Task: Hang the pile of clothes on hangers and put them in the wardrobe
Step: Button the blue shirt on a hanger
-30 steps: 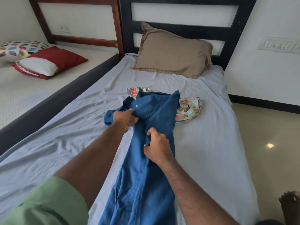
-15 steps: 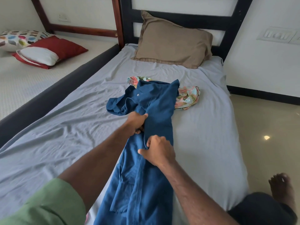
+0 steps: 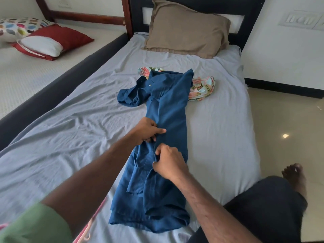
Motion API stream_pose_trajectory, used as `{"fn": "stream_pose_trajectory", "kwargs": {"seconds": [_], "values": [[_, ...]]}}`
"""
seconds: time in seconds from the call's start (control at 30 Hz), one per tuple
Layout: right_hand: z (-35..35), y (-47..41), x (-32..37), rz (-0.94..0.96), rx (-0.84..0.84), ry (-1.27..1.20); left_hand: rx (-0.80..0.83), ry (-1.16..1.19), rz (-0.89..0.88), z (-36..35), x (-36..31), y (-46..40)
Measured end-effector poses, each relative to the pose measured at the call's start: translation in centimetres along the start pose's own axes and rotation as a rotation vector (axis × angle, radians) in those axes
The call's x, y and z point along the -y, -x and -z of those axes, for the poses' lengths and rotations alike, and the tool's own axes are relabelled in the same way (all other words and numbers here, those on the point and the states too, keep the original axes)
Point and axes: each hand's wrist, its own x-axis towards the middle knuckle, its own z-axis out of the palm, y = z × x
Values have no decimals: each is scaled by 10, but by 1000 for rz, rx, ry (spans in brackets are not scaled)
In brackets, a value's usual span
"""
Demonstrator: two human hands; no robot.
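A dark blue shirt (image 3: 166,106) lies stretched lengthwise down the middle of the bed, collar toward the pillow. My left hand (image 3: 146,131) pinches the shirt's front edge about halfway down. Just below it, my right hand (image 3: 168,163) grips the same front edge with curled fingers. A floral garment (image 3: 201,87) lies crumpled under and beside the shirt's collar. A pink hanger (image 3: 91,223) shows partly at the bed's near edge, under my left arm.
The grey bedsheet (image 3: 78,137) covers the bed, with a tan pillow (image 3: 187,28) at the head. A second bed with red (image 3: 64,36) and patterned cushions lies to the left. Tiled floor (image 3: 284,120) lies to the right, where my knee and bare foot (image 3: 294,176) show.
Both hands have slid down the shirt's front edge toward me, from near the collar to its middle. The view has tilted lower, bringing my knee and foot into sight.
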Motion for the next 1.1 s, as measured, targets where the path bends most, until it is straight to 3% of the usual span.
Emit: {"fn": "stream_pose_trajectory", "kwargs": {"seconds": [0.23,0.37,0.63,0.77,0.93,1.03,1.1], "values": [[-4,28,-10,157,89,-271,-95,-32,-30,-9,23,62],[5,49,-26,198,100,-204,-155,-79,-28,-19,43,112],[32,93,-50,198,507,-90,-2,-323,-48,-34,74,168],[22,102,-48,249,458,57,59,-319,-19,-29,82,168],[37,113,-41,252,504,-180,79,-286,37,-19,81,173],[40,107,-45,239,393,-88,65,-318,48,-26,79,185],[35,105,-45,179,492,-44,81,-297,36,-33,78,194]]}}
